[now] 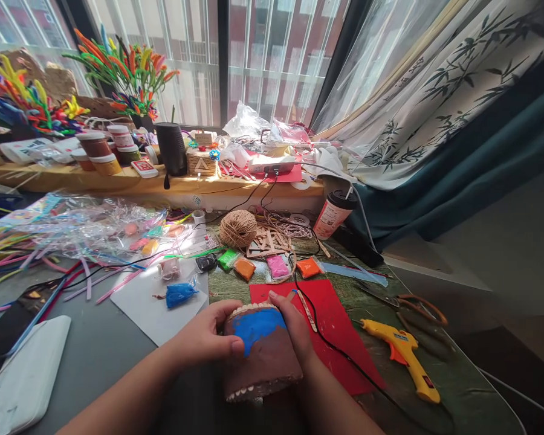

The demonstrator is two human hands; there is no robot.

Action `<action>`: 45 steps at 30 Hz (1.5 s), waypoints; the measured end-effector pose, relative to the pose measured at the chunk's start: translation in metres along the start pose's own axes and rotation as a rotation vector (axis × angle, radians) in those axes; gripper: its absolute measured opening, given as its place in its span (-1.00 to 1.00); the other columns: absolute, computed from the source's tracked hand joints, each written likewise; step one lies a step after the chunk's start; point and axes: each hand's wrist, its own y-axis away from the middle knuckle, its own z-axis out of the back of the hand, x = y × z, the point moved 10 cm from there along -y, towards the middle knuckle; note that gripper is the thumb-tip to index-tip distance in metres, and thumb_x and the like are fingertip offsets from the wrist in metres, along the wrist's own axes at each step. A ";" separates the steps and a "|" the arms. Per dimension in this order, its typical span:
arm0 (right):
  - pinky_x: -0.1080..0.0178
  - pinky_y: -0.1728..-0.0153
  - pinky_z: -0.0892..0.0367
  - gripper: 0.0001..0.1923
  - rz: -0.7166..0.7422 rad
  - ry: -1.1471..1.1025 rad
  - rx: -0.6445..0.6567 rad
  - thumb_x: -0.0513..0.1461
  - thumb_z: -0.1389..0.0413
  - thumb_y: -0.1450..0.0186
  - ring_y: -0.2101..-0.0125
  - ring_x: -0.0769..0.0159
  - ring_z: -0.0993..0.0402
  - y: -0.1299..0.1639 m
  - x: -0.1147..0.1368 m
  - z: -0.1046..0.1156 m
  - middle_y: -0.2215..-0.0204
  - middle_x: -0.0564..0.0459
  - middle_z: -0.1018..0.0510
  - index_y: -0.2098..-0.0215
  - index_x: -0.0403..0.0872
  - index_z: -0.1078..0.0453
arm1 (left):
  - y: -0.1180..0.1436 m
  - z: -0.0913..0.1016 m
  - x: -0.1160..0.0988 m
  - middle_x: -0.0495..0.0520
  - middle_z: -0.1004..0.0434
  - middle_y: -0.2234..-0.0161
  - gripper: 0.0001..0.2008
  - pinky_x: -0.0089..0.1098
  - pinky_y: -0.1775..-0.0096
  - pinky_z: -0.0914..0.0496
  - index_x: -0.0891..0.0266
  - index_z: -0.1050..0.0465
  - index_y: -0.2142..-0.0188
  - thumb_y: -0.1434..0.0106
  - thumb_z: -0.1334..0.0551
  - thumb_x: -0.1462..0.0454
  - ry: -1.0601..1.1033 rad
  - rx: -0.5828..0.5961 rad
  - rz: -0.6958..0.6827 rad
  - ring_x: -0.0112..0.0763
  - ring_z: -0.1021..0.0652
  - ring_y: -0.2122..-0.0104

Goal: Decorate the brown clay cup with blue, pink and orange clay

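A brown clay-covered pot [265, 362] is held up low in the middle of the view. A patch of blue clay is spread over its upper part, and pale scalloped trim runs along both edges. My left hand [213, 332] grips the left side, thumb lying on the brown surface beside the blue. Round the right side, my right hand [294, 326] is closed, its thumb at the top edge; some of its fingers are hidden. Just beyond lie a red sheet [340, 338], a wooden stick [307, 311] and an opened packet of blue clay [180, 294].
A yellow glue gun [401, 353] and scissors [410, 305] lie to the right. Behind are clay packets [277, 266], a twine ball [238, 228] and a paper cup [335, 212]. A black cable [340, 347] crosses the red sheet. A white device [31, 374] sits left.
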 end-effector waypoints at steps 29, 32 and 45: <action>0.15 0.33 -0.33 -0.43 0.487 0.188 -0.124 0.22 -0.15 -0.46 0.43 0.13 -0.38 0.029 0.048 0.009 0.51 0.05 -0.46 0.51 0.04 -0.45 | -0.015 0.025 0.013 0.26 -0.66 -0.23 -0.16 0.07 -0.26 -0.47 0.14 -0.61 -0.20 0.00 -0.62 -0.14 0.187 -0.336 -0.125 0.31 -0.59 -0.24; 0.08 0.08 -0.38 -0.51 0.595 0.134 -0.214 0.18 -0.08 -0.52 0.16 0.03 -0.51 0.030 0.062 0.020 0.27 -0.05 -0.61 0.31 0.05 -0.58 | -0.016 0.024 0.021 0.31 -0.70 -0.17 -0.22 0.07 -0.23 -0.51 0.21 -0.61 -0.17 -0.06 -0.61 -0.11 0.400 -0.339 -0.097 0.29 -0.61 -0.23; 0.06 0.10 -0.50 -0.33 0.156 -0.082 0.036 0.24 -0.38 -0.23 0.20 0.03 -0.61 0.005 0.007 -0.020 0.28 0.02 -0.67 -0.15 0.08 -0.58 | -0.012 0.042 0.038 0.18 -0.71 -0.18 -0.37 0.00 -0.30 -0.48 0.10 -0.57 -0.18 -0.31 -0.39 -0.21 0.623 -0.571 -0.129 0.13 -0.51 -0.35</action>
